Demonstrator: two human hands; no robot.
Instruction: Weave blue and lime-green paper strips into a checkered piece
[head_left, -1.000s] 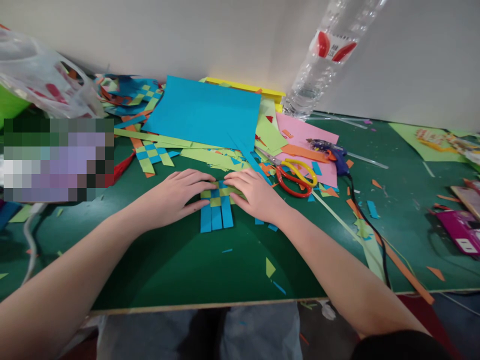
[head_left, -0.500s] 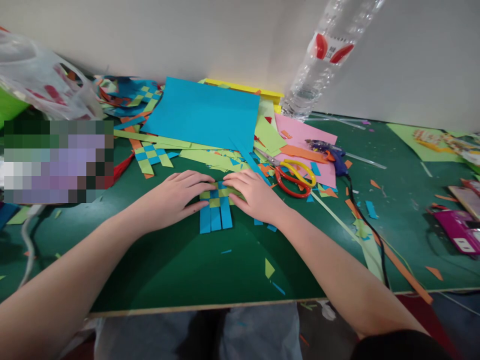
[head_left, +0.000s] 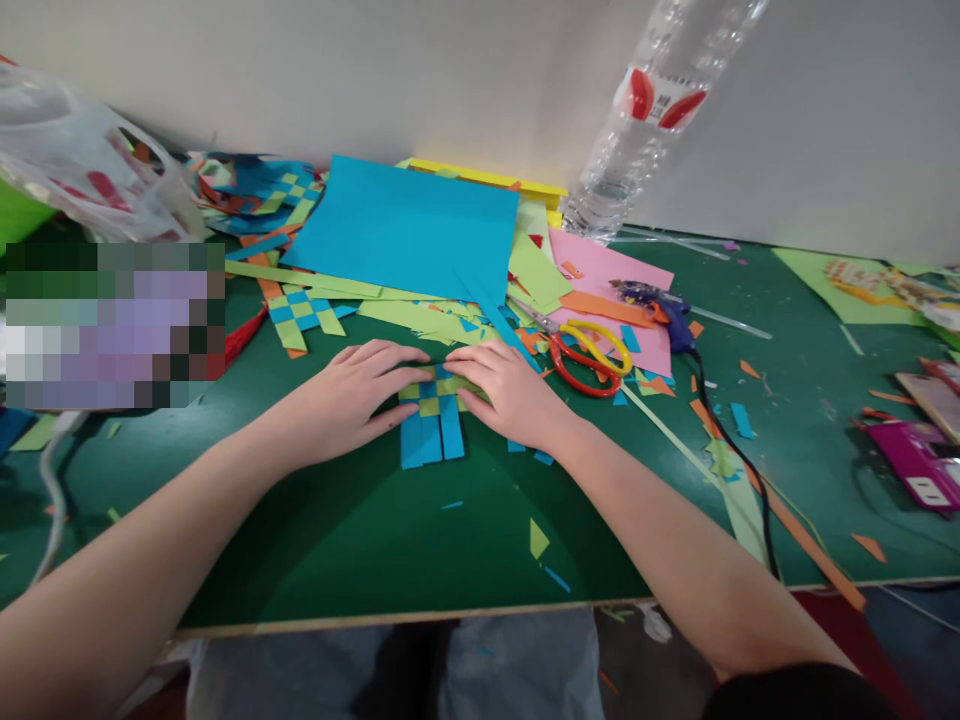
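Here, on the green worktop (head_left: 360, 540), our two hands lie flat on a small woven mat (head_left: 433, 425) of blue and light green paper strips. The mat sits near the middle of the worktop, just on the near side of a pile of paper. Our left hand (head_left: 352, 395) rests palm down, fingers stretched out and close together, with their tips on the mat's left edge. Our right hand (head_left: 511, 392) is flat as well, with straight fingers covering the mat's right part. The fingertips of the two hands almost meet over its far edge. Neither hand pinches anything that we can see. Three loose blue strip ends stick out of the mat toward us.

Beyond the hands a large blue sheet (head_left: 409, 230) lies on a heap of green strips (head_left: 352, 290), with a second woven piece (head_left: 304, 315) to its left. Right of our right hand, scissors (head_left: 592, 355) with red and yellow handles lie partly on a pink sheet (head_left: 611, 268). A glue gun (head_left: 667, 310) lies just past them, its black cord (head_left: 739, 455) running toward the near edge. A clear plastic bottle (head_left: 637, 130) stands by the far wall, and a plastic bag (head_left: 82, 160) sits at the far left.
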